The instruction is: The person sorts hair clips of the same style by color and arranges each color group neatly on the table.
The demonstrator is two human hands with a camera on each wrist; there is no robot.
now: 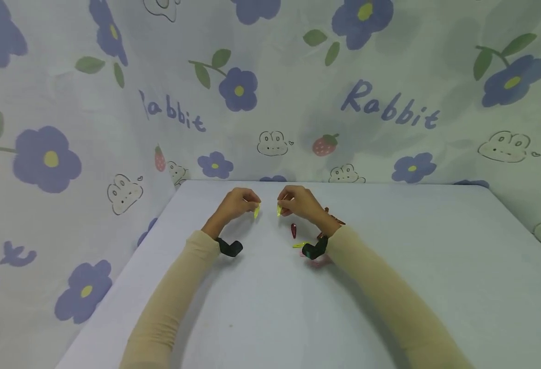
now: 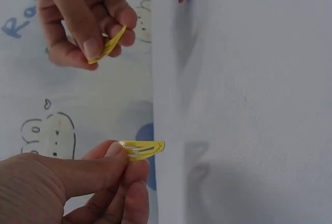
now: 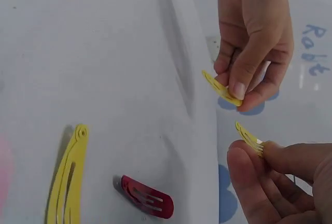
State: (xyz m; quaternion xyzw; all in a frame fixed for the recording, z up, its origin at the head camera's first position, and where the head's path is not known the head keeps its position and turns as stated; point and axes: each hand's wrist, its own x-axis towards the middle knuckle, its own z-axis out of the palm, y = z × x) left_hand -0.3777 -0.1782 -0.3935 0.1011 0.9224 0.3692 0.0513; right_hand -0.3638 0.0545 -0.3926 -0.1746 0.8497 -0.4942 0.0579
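My left hand (image 1: 240, 203) pinches a yellow snap hair clip (image 2: 144, 150) between thumb and forefinger, its narrow end pointing away from the fingertips. Across a small gap, my right hand (image 1: 299, 201) pinches a second yellow snap hair clip (image 3: 250, 139) by its wide end. Both hands are raised over the far half of the white table, facing each other, and the two clips are apart. On the table near the right hand lie a dark red hair clip (image 3: 148, 198) and another yellow hair clip (image 3: 67, 177).
More red-brown clips (image 1: 336, 220) lie behind the right wrist, partly hidden by it. Something pink (image 1: 318, 262) shows under the right wrist's black strap mount (image 1: 315, 248). A patterned curtain (image 1: 298, 102) hangs behind the white table (image 1: 261, 307) and along its left side.
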